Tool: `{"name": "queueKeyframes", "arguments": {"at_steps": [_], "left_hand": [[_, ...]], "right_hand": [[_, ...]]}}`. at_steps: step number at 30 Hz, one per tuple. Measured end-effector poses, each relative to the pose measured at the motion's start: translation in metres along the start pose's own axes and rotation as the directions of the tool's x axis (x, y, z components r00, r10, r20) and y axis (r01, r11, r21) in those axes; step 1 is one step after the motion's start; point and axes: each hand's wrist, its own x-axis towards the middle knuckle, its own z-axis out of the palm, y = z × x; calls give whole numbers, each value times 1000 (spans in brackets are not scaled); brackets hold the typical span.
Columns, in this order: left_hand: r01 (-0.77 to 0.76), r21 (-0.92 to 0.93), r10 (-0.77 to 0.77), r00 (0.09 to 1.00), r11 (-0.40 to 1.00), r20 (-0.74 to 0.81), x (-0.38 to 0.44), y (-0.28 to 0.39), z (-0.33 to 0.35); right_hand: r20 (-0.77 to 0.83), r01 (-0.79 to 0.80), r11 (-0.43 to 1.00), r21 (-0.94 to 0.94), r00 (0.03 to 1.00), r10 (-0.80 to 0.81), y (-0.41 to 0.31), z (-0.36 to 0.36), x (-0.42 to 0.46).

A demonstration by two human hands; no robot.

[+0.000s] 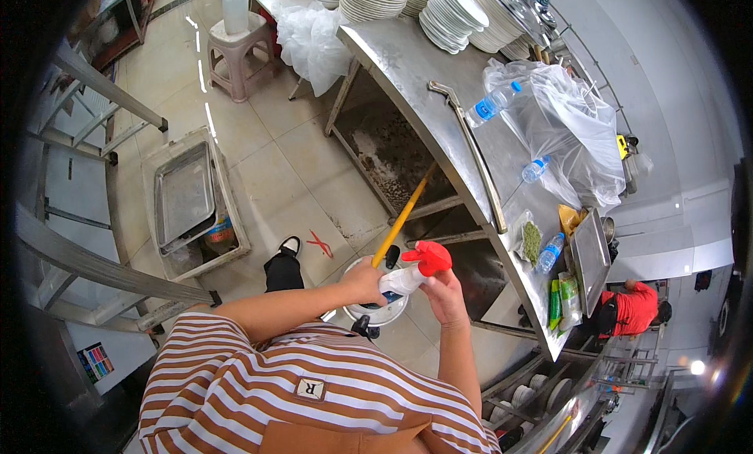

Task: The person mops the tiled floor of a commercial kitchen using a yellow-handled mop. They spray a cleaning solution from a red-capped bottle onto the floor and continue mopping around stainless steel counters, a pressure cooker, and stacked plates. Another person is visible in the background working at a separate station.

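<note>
My left hand is closed around the end of a yellow pole. The pole slopes away towards the lower shelf of a steel worktable. Against the same hand lies the lower part of a white spray bottle; whether its fingers also grip the bottle is hard to tell. My right hand holds the bottle near its red trigger head. Under both hands stands a round whitish vessel with black handles, partly hidden by my hands and the bottle.
On the steel worktable are stacked white plates, a long metal bar, water bottles and a plastic-covered pile. A crate with trays, a stool and metal frames stand left. A person in red is beyond.
</note>
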Motion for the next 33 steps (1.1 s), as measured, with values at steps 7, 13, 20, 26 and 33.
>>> {"name": "queueKeyframes", "arguments": {"at_steps": [7, 13, 20, 26, 33], "left_hand": [[-35, 34, 35, 999, 999, -22, 5, -13, 17], [-40, 39, 42, 998, 998, -48, 4, -18, 26], [-41, 104, 43, 999, 994, -18, 1, -12, 16], [-56, 93, 62, 996, 994, -63, 1, -19, 32], [-7, 92, 7, 1000, 996, -6, 3, -11, 19]], "right_hand": [[-203, 114, 987, -113, 970, -135, 25, 5, 3], [-389, 239, 890, -389, 833, -394, 31, 39, -1], [-190, 53, 987, 155, 982, -23, 26, -2, -2], [-488, 93, 945, -314, 838, -245, 56, 13, 3], [-142, 35, 980, 195, 990, -7, 37, -11, -3]]}}
